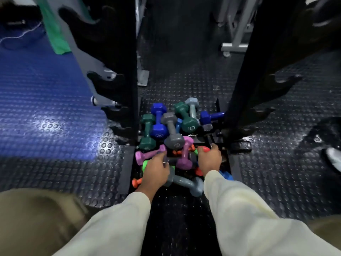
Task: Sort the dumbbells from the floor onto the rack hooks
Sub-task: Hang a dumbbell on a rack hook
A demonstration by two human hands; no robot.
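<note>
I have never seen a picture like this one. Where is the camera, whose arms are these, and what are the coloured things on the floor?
The one picture comes from a wide-angle camera worn on a person's head, looking forward and down. The two arms in pale sleeves are that person's own. No machine is involved.

The coloured things are a pile of dumbbells on the studded rubber floor, between two black rack uprights whose hooks show no dumbbells.

The left hand reaches into the pile near a purple dumbbell. The right hand reaches in beside a red dumbbell. The fingers are blurred or hidden, so I cannot tell what is gripped.
</note>
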